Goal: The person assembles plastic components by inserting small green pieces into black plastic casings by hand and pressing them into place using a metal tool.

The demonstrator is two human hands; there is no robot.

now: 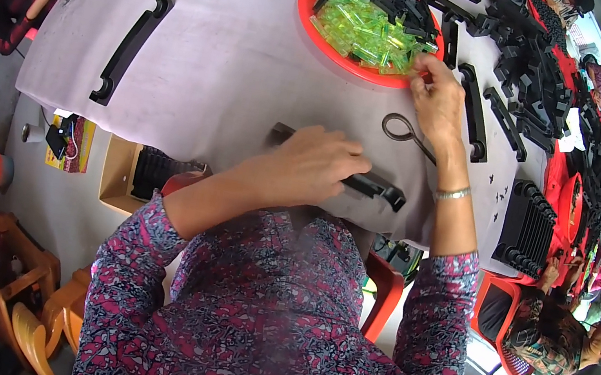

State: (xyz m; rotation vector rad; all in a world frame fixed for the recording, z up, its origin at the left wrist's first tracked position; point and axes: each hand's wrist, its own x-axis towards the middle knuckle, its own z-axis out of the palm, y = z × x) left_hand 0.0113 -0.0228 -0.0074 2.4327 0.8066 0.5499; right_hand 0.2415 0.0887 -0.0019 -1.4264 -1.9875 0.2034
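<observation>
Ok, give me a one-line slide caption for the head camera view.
Left hand presses a black handle part on the table; right hand reaches the red tray of green pieces.

The black plastic handle [372, 186] lies flat under the left hand [312, 166], running slantwise; 1 end shows just past the knuckles and the other, with a hooked foot, pokes out beyond the fingertips. The translucent yellow-green plastic pieces [367, 28] are short bars heaped loosely in a red round tray [306, 10], and the nearest of them touch the fingertips of the right hand [438, 103], at the tray's near rim.
</observation>
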